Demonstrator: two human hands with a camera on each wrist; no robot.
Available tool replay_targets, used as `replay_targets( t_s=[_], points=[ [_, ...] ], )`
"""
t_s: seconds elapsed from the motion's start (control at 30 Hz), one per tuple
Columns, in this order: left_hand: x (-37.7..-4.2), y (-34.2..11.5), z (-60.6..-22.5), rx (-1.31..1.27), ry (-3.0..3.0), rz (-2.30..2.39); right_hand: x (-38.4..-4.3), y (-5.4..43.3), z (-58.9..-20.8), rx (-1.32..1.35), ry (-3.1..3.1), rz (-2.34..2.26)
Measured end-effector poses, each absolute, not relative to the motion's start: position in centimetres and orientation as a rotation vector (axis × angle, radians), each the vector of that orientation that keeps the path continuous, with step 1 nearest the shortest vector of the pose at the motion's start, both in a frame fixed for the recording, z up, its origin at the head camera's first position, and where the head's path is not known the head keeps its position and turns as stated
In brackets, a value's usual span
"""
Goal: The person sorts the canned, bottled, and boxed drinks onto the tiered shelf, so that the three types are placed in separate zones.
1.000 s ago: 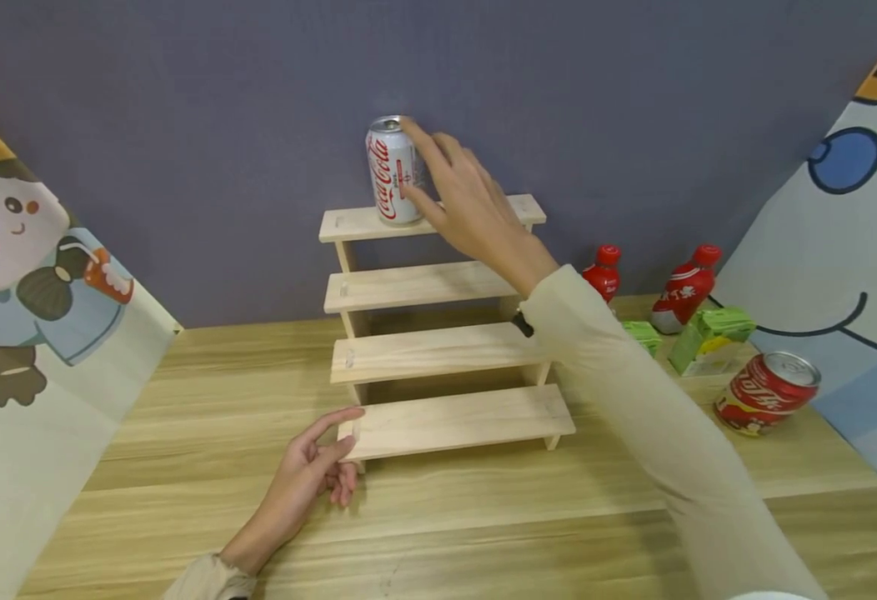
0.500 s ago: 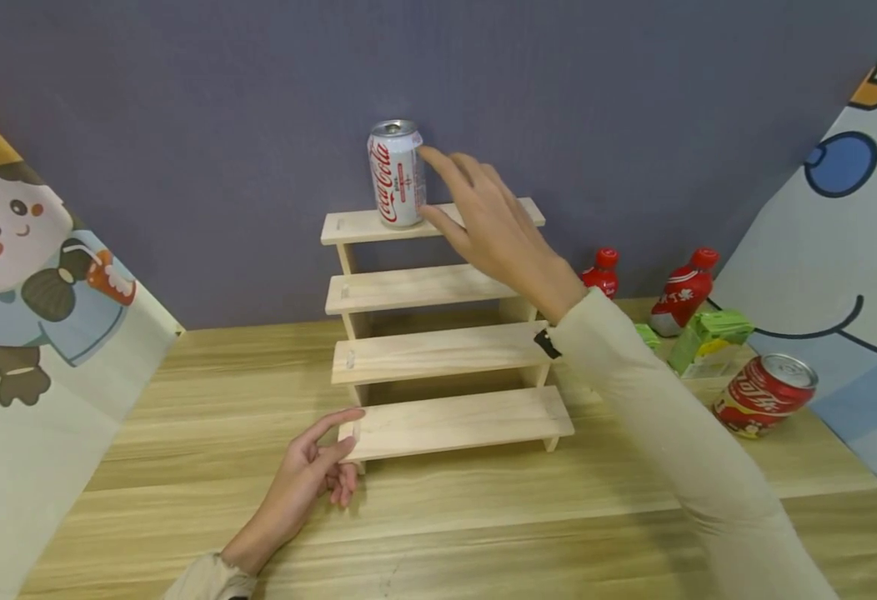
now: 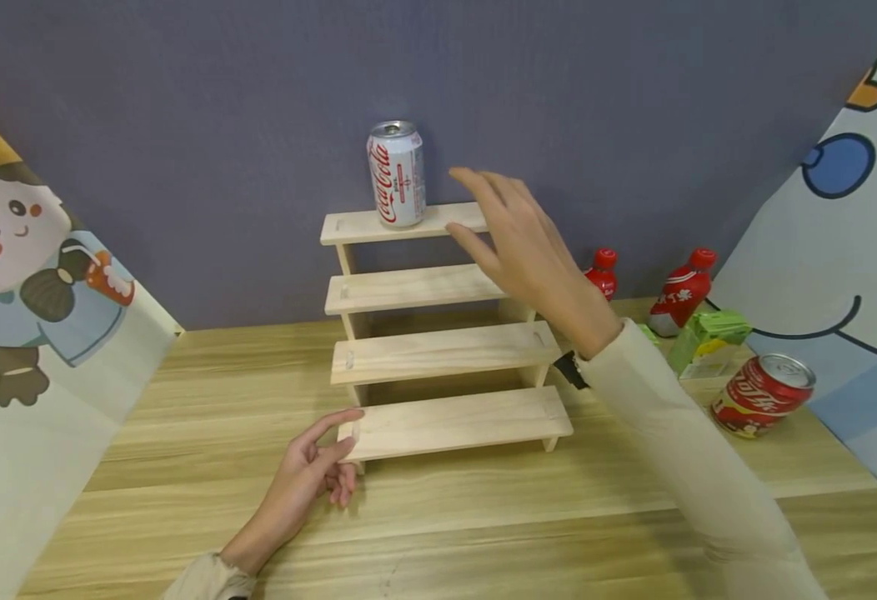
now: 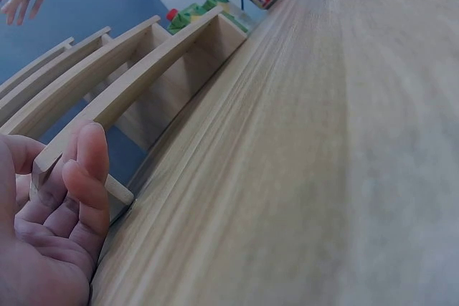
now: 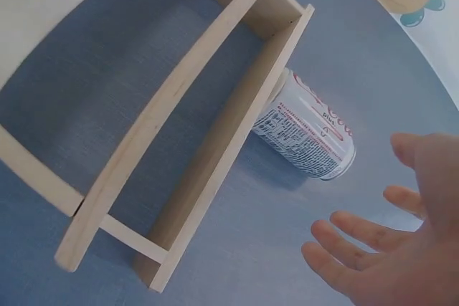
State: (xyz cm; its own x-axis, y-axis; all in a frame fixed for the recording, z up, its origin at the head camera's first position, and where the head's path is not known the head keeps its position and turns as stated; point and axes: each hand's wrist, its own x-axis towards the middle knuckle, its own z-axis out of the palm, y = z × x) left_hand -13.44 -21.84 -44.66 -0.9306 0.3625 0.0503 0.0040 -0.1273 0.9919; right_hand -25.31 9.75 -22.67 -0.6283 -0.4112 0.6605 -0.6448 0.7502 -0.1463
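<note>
A white Coca-Cola can [image 3: 397, 179] stands upright on the top step of a four-tier wooden display rack [image 3: 457, 421], left of the step's middle. To its right, my right hand [image 3: 532, 242] is held in the air with fingers apart, touching nothing. The right wrist view shows a gap between this hand [image 5: 401, 241] and the can [image 5: 308, 130]. Low on the left, my left hand [image 3: 299, 479] grips the left end of the rack's bottom step. In the left wrist view, the fingers [image 4: 90, 170] bend around the board's end.
On the table [image 3: 206, 467], right of the rack, are a red can [image 3: 763, 396], a green carton [image 3: 709, 343] and a red bottle [image 3: 684, 292]. Another red bottle [image 3: 602, 272] is partly hidden by my right arm. A dark wall [image 3: 221, 167] rises behind the rack.
My right hand has come away from the white can, moving right and slightly down. The can stays on the top step. My left hand keeps its grip on the rack.
</note>
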Motion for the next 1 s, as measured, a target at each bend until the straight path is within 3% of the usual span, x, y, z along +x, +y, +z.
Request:
replay_targets(
  t_s=[1.0],
  points=[
    [-13.3, -21.8, -44.5, 0.388, 1.922, 2.137, -18.2, 17.0, -28.6, 0.838, -2.240, 0.325]
  ],
)
